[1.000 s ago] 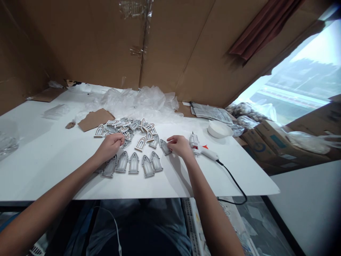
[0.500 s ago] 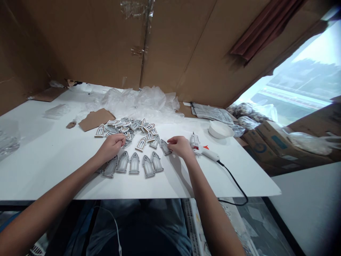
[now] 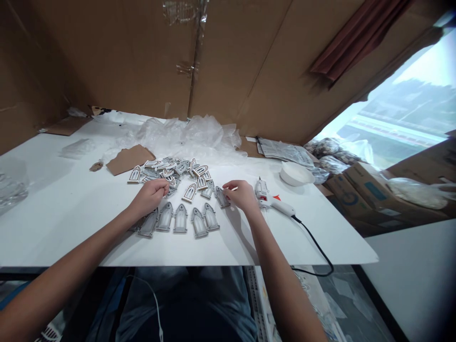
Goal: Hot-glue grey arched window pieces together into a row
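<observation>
My left hand (image 3: pixel 152 194) is curled into a fist just in front of the heap, above the left end of a row of grey pieces; whatever it may hold is hidden. My right hand (image 3: pixel 240 194) has its thumb and fingers closed at the upper right edge of a grey arched window-shaped piece (image 3: pixel 221 197), which lies tilted on the table. Several similar grey arched pieces (image 3: pixel 180 219) lie in a row nearer the front edge. Behind them is a heap of small arched window pieces (image 3: pixel 167 168), some with white and brown faces, among them a lone piece (image 3: pixel 189 192).
A white glue gun (image 3: pixel 272 199) with a black cord lies right of my right hand. Behind it stands a white bowl (image 3: pixel 296 174). Crumpled clear plastic (image 3: pixel 192 135) and torn cardboard (image 3: pixel 130 159) lie at the back. Cardboard boxes (image 3: pixel 366 190) stand beyond the table (image 3: pixel 71 223) at right.
</observation>
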`<state>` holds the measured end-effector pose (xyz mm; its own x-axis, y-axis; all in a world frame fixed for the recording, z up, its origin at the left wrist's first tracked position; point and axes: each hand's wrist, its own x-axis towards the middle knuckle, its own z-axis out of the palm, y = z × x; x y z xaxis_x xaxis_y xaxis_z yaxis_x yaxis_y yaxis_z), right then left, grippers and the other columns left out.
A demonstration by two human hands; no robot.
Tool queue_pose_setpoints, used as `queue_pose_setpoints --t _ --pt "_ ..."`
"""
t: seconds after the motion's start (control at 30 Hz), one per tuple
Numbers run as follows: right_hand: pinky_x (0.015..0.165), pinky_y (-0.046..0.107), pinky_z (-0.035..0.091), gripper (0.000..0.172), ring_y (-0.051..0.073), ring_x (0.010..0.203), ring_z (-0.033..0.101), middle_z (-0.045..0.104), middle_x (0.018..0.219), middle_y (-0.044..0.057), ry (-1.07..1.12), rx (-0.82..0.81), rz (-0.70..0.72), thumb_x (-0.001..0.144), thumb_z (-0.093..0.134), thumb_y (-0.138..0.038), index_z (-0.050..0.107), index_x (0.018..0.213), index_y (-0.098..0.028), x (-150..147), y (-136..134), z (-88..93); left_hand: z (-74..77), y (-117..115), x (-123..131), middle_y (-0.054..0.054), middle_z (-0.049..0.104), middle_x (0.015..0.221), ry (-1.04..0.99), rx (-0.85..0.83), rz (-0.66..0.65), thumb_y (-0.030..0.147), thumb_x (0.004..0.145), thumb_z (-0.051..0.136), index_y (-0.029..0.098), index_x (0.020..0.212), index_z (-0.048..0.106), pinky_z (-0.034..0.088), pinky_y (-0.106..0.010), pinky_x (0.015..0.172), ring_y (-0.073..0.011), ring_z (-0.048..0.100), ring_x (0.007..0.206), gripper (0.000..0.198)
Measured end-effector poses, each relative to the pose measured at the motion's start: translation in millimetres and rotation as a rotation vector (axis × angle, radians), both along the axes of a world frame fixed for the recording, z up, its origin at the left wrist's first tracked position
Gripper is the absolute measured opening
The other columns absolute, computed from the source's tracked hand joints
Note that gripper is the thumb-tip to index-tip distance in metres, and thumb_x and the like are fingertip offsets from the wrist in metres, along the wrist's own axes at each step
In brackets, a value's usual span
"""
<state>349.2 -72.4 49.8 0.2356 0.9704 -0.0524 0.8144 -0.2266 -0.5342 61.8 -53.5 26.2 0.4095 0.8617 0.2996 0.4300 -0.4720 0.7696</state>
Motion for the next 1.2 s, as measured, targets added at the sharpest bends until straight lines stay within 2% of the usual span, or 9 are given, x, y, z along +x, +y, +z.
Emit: queue_pose_setpoints --t 0.17,0.37,0.57,0.63,0.8,1.07,1.2 --pt "0.075 0.033 0.056 0.022 0.014 0.080 0.066 0.069 0.093 0.003 0.132 0.058 0.019 0.093 0.061 -0.035 0.067 0.096 -0.014 -8.5 11.8 -5.9 0.6 -0.2 -0.4 0.001 0.043 0.064 0.002 -0.004 0.002 0.011 0.070 0.034 0.021 0.060 0.037 0.031 -0.029 0.064 -0.0168 0.042 0.065 0.015" --pt "0.076 0.034 0.055 0.020 0.014 0.080 0.066 0.069 0.086 0.002 0.217 0.138 0.037 0.091 0.064 -0.033 0.067 0.092 -0.013 -14.3 21.7 -9.8 2.6 -1.1 0.1 0.001 0.044 0.063 0.003 0.000 0.002 0.010 0.068 0.035 0.021 0.059 0.037 0.031 -0.028 0.063 -0.0166 0.043 0.064 0.014" --pt "0.080 0.032 0.053 0.003 0.014 0.076 0.067 0.072 0.082 0.000 0.240 0.251 0.003 0.082 0.067 -0.017 0.070 0.083 -0.015 -17.0 16.8 -10.6 4.7 -2.0 0.6 0.001 0.044 0.063 -0.004 0.006 0.005 0.010 0.067 0.036 0.020 0.059 0.037 0.031 -0.028 0.064 -0.0166 0.043 0.064 0.014" --pt "0.078 0.029 0.052 0.006 0.015 0.074 0.068 0.073 0.078 0.000 0.241 0.270 -0.011 0.076 0.066 -0.013 0.071 0.078 -0.016 -18.4 13.9 -11.5 5.2 -2.2 0.7 0.001 0.043 0.062 -0.007 0.005 0.008 0.010 0.067 0.036 0.021 0.059 0.037 0.031 -0.028 0.063 -0.0168 0.043 0.064 0.013" --pt "0.076 0.028 0.052 0.011 0.015 0.074 0.069 0.073 0.077 0.000 0.243 0.270 0.004 0.075 0.062 -0.010 0.071 0.076 -0.016 -22.4 9.0 -15.5 5.4 -3.1 1.2 0.001 0.043 0.062 -0.007 0.005 0.017 0.010 0.067 0.036 0.021 0.059 0.037 0.030 -0.028 0.062 -0.0170 0.043 0.064 0.013" --pt "0.078 0.032 0.053 0.001 0.014 0.075 0.066 0.071 0.077 0.000 0.180 0.210 0.087 0.078 0.070 -0.014 0.069 0.077 -0.015 -27.8 4.8 -19.8 5.7 -2.8 1.0 0.001 0.041 0.061 0.006 0.006 0.017 0.009 0.069 0.035 0.021 0.058 0.036 0.031 -0.028 0.062 -0.0168 0.043 0.062 0.016" --pt "0.079 0.030 0.051 0.010 0.014 0.076 0.066 0.072 0.076 0.000 0.130 0.208 0.123 0.072 0.068 -0.008 0.071 0.074 -0.016 -30.4 4.7 -20.4 5.6 -2.8 0.9 0.001 0.041 0.060 0.008 0.001 0.023 0.010 0.069 0.035 0.021 0.058 0.035 0.031 -0.028 0.062 -0.0170 0.043 0.062 0.016"
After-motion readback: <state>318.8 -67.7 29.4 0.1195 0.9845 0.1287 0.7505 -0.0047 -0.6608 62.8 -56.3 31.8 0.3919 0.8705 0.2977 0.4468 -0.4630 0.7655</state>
